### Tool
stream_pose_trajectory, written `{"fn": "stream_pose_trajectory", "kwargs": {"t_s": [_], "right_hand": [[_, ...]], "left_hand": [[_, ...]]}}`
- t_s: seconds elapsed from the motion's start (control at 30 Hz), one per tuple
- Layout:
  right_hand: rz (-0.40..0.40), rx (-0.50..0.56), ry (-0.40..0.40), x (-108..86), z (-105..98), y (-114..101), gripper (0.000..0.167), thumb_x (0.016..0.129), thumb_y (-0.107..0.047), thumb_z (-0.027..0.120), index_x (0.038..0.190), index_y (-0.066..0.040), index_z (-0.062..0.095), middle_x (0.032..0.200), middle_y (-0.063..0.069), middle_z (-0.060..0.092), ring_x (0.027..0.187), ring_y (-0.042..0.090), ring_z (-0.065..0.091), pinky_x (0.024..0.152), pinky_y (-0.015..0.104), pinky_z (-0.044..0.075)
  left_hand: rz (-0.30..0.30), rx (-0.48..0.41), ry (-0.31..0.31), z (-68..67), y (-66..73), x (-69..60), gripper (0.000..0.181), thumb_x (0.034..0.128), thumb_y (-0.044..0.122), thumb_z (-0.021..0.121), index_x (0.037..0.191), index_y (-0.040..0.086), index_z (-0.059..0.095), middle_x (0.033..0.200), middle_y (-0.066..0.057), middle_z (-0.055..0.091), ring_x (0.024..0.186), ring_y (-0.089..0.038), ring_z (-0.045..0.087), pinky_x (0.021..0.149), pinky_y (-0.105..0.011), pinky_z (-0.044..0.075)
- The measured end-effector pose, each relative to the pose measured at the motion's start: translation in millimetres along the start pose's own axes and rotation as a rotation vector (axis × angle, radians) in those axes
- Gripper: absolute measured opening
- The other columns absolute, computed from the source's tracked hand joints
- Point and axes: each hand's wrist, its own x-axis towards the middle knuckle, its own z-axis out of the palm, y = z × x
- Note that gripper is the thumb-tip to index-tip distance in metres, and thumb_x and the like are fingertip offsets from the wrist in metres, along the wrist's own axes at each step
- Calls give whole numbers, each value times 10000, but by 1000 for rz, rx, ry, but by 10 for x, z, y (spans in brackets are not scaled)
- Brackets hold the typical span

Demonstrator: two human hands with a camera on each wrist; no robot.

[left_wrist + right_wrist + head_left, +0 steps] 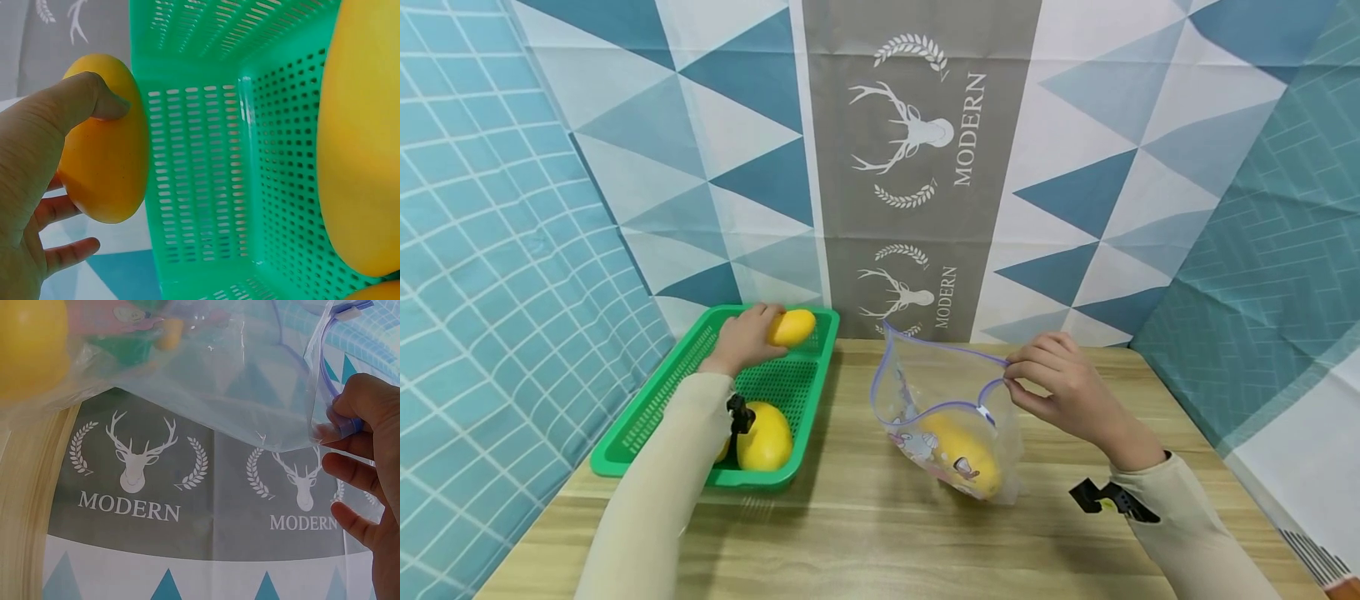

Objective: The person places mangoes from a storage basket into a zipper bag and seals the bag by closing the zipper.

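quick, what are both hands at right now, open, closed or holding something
Left hand: holding a yellow mango.
Right hand: pinching the purple-edged rim of the clear zip bag.

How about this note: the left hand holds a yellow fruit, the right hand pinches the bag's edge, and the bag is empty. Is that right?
Not quite: the bag is not empty. The head view shows a yellow fruit inside it. The rest stands.
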Motion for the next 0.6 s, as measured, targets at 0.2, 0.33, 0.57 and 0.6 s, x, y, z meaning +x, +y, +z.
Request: {"fn": "stream_pose_trajectory", "kwargs": {"t_s": [0.2, 0.33, 0.57, 0.6], "right_hand": [[-7, -2, 12, -5, 9, 1, 322, 1030, -242, 520, 820, -79, 701, 846, 48, 688, 792, 253, 592, 790, 422, 385], [-8, -3, 18, 0, 5, -3, 325, 1031, -240, 518, 817, -78, 699, 842, 50, 688, 789, 256, 591, 789, 427, 383], [23, 8, -12, 11, -12, -27, 313, 1026, -232, 520, 826, -71, 699, 849, 51, 688, 801, 257, 589, 816, 422, 380], [24, 8, -14, 14, -14, -30, 312, 1026, -231, 520, 827, -70, 699, 849, 51, 688, 801, 256, 589, 817, 422, 380]], "left_hand": [[33, 4, 26, -57, 96, -10, 685, 801, 255, 785, 1384, 38, 499, 1269, -213, 579, 1014, -369, 585, 781, -540, 456], [69, -8, 47, -114, 203, -16, 688, 795, 260, 785, 1384, 39, 505, 1253, -203, 587, 995, -363, 586, 768, -531, 459], [106, -5, 71, -194, 341, -39, 688, 796, 257, 785, 1388, 59, 496, 1245, -183, 584, 999, -353, 585, 767, -531, 457], [109, -6, 78, -204, 356, -48, 688, 792, 256, 787, 1385, 62, 496, 1243, -179, 585, 998, -351, 585, 767, -530, 457]]}}
